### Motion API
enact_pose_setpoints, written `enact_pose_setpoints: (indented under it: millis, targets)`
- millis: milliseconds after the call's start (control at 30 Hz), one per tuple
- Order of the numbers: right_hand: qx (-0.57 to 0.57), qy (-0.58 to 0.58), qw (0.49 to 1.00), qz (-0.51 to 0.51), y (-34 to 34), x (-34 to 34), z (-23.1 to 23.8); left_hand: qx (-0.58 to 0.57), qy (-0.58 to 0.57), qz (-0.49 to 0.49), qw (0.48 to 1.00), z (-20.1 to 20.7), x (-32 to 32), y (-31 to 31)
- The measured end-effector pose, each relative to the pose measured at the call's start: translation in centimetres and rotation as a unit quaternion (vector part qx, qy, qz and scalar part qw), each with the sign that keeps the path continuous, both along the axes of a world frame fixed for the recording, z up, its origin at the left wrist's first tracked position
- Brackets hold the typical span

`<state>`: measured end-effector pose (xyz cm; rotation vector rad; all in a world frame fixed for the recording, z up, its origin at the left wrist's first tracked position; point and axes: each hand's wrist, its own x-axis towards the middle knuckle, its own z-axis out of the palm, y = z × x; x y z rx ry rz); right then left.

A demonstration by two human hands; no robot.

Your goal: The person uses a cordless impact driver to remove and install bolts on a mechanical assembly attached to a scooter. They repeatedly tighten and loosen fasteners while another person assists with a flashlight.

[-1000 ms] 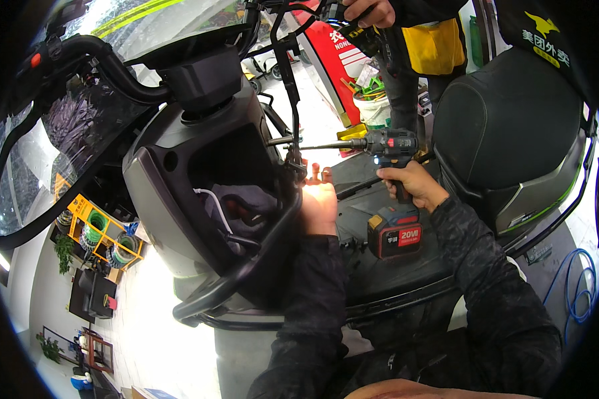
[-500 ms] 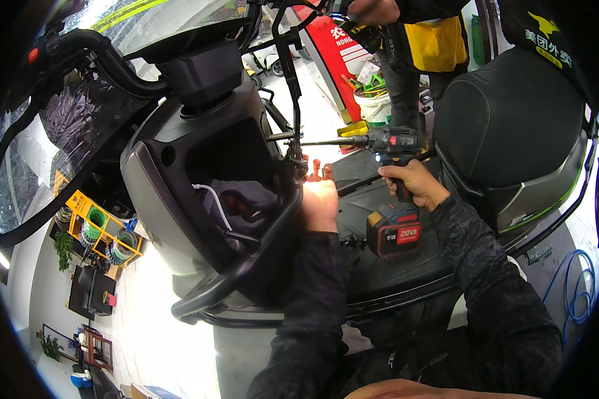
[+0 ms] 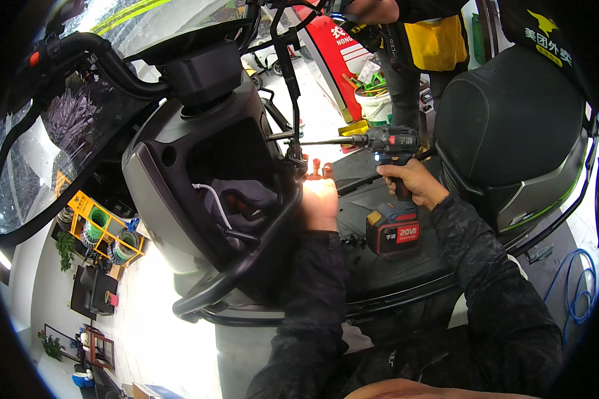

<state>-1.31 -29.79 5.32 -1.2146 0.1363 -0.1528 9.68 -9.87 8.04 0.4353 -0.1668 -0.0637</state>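
Observation:
My right hand [image 3: 416, 183] is wrapped round the grip of a cordless impact wrench [image 3: 393, 141] with its lamp lit. A red and black battery pack [image 3: 394, 234] sits at its base. Its long thin bit [image 3: 329, 141] points left and meets the black frame bracket [image 3: 294, 159] beside the scooter's front panel. My left hand [image 3: 319, 203] is palm up under the bracket, brightly lit. Its visible fingers curl upward; thumb and forefinger are hidden at the bracket, which the hand seems to grip.
A grey cloth [image 3: 246, 199] and white cable lie in the scooter's open front compartment [image 3: 213, 149]. The black seat [image 3: 512, 113] is on the right. Another person [image 3: 432, 43] stands beyond the footboard, near a white bucket of tools [image 3: 375, 106]. A blue hose [image 3: 582, 292] lies coiled at right.
Both hands and the impact wrench keep nearly the same place. The view shifts very slightly.

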Motion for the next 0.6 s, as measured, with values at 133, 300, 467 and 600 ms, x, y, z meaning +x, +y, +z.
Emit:
enact_pose_setpoints:
  millis: [133,300,467,600]
  targets:
    - [0.022,0.001,1.0,0.022,0.1,-0.1,0.1,-0.015,-0.008,-0.012,1.0,-0.2,0.0,0.1]
    - [0.028,0.005,1.0,0.013,0.2,-0.3,0.4,0.008,-0.013,0.01,1.0,-0.2,-0.3,-0.1]
    - [0.03,-0.019,0.999,0.03,0.1,0.0,-0.3,0.023,0.035,-0.034,0.999,-0.6,-1.5,-2.0]
    - [0.017,-0.014,1.0,0.005,-0.3,0.2,-1.4,0.044,-0.137,-0.054,0.988,-0.2,-1.1,-1.8]
